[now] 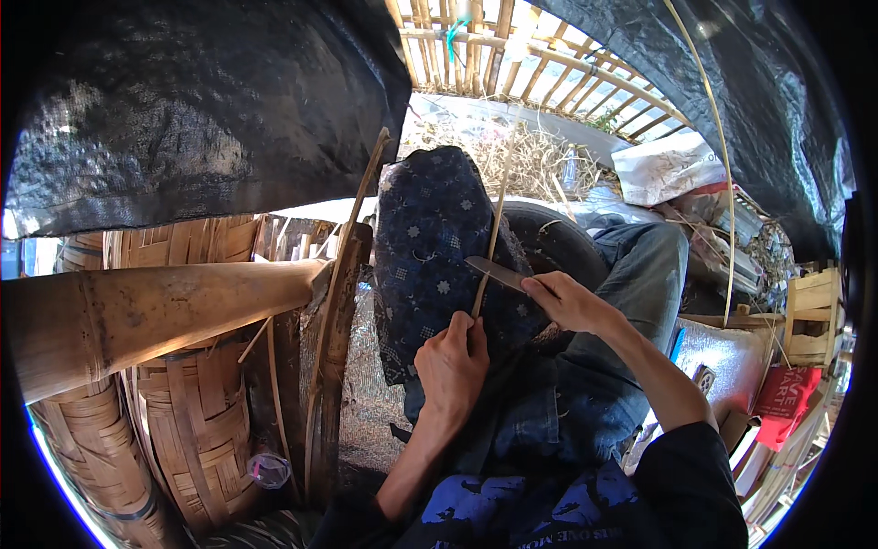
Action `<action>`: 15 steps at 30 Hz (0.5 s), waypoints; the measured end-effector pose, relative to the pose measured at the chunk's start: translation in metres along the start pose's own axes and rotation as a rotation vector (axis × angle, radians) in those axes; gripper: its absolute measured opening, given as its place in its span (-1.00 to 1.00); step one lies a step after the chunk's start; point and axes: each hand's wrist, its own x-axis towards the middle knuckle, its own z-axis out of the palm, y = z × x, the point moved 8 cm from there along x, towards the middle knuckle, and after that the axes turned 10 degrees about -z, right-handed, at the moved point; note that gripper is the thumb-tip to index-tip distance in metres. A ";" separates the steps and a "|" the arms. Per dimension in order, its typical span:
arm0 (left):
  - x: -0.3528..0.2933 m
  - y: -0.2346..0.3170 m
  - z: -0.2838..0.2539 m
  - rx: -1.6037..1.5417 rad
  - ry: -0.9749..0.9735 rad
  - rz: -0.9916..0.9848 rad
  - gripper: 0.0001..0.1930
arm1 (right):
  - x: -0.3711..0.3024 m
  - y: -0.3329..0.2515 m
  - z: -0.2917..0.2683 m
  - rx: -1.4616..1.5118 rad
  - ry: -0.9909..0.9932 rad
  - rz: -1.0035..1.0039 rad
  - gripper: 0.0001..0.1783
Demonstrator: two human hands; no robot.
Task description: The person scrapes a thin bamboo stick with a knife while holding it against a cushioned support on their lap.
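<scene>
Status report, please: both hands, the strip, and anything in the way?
Left hand gripping thin strip. Right hand holding knife across strip. Dark patterned cloth beneath; no obstruction seen.

The shirt [549, 512] is black, and on its front there is a blue-violet print with lettering. The right sleeve [690, 485] is short. The jeans [649, 274] are of faded blue. The left hand [451, 364], the right hand [569, 302] and the 2 forearms [654, 366] are bare.

Blk tarp [201, 110] hangs upper L, a 2nd tarp [786, 101] upper R; curved bamboo slat fence [498, 41] at back, bright daylight thru gaps. Dry straw [503, 156] nr fence. Thick bamboo pole [165, 311] L, woven bamboo panels [197, 430] behind.
</scene>
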 end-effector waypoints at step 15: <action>0.002 0.001 -0.009 -0.035 0.044 0.014 -0.85 | 0.004 -0.037 -0.021 -0.081 0.218 -0.205 -0.59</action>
